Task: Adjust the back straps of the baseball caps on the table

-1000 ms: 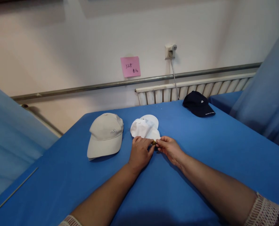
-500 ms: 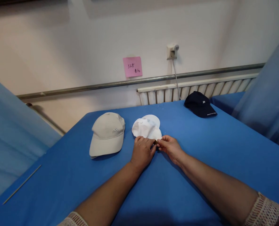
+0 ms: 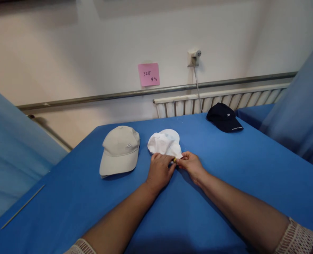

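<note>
A white cap [image 3: 163,144] lies on the blue-covered table, its brim pointing away from me. At its near edge, my left hand [image 3: 160,171] is closed on the fabric, thumb and fingers bent around it. My right hand [image 3: 192,165] pinches the same edge from the right, fingertips nearly meeting the left ones. Between the fingertips shows a small gold-coloured metal piece [image 3: 175,160], which looks like the strap buckle. My fingers hide most of the strap. To the left of my left hand sits a beige cap [image 3: 121,148], upright with its brim toward me.
A dark navy cap [image 3: 223,117] rests at the table's far right. On the left side lies a thin stick [image 3: 23,207]. Behind the blue table [image 3: 206,218] are a radiator [image 3: 217,100], a metal rail [image 3: 114,95] and a plugged-in cord [image 3: 197,83]. Blue curtains [image 3: 11,148] hang at both sides.
The metal piece between my fingertips has turned and now shows bright gold instead of dark. Both hands stay at almost the same place on the white cap.
</note>
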`<state>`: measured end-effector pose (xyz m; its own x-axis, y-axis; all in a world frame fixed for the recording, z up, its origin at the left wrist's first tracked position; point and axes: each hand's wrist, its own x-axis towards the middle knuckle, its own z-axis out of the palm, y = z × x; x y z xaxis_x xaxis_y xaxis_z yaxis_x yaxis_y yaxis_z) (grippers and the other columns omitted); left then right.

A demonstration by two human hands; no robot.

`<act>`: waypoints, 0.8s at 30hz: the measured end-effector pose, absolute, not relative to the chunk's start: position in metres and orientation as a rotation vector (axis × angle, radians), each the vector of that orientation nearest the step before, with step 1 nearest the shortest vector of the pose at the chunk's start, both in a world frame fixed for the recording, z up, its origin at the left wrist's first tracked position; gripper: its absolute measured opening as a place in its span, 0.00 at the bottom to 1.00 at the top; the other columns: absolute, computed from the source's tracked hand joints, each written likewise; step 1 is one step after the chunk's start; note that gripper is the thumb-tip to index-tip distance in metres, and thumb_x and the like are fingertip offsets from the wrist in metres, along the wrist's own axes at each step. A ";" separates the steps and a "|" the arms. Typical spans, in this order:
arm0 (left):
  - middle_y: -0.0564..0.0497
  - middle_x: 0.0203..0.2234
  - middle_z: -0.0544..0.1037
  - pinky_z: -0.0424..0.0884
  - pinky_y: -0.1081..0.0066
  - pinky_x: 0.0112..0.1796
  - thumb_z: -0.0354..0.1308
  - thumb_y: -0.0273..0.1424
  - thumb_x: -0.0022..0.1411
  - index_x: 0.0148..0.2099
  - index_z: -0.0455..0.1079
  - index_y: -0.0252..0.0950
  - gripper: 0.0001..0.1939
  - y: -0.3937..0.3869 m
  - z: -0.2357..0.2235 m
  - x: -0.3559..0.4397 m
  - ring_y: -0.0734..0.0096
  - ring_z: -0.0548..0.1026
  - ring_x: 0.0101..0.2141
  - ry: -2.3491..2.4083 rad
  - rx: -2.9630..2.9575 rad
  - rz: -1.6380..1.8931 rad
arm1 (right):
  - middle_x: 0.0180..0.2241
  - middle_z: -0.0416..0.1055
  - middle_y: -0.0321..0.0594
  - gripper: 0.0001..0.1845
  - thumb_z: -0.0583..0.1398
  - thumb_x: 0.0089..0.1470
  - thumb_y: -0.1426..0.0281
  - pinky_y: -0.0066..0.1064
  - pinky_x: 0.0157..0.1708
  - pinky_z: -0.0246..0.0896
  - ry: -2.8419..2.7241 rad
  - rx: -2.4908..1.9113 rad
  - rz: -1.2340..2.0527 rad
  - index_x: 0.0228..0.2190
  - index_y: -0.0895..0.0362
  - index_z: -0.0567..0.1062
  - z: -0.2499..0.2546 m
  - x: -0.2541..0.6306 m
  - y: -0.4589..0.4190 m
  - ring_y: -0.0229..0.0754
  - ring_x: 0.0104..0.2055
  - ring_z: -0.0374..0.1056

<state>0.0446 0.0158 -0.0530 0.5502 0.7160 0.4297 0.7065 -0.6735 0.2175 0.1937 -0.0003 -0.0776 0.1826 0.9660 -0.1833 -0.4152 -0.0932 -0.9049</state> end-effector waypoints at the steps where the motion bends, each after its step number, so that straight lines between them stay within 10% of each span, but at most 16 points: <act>1: 0.49 0.38 0.80 0.59 0.55 0.52 0.58 0.32 0.60 0.46 0.72 0.39 0.11 0.016 -0.053 0.045 0.61 0.73 0.41 1.267 2.715 0.788 | 0.19 0.70 0.32 0.21 0.72 0.29 0.68 0.28 0.24 0.58 -0.672 -1.091 1.318 0.25 0.56 0.68 -0.077 0.194 0.000 0.35 0.21 0.65; 24: 0.50 0.40 0.80 0.61 0.57 0.50 0.57 0.29 0.61 0.47 0.71 0.39 0.11 0.018 -0.057 0.045 0.63 0.74 0.42 1.214 2.564 0.907 | 0.18 0.67 0.26 0.26 0.70 0.30 0.70 0.28 0.26 0.56 -0.716 -1.042 1.297 0.33 0.55 0.66 -0.082 0.193 0.002 0.33 0.21 0.62</act>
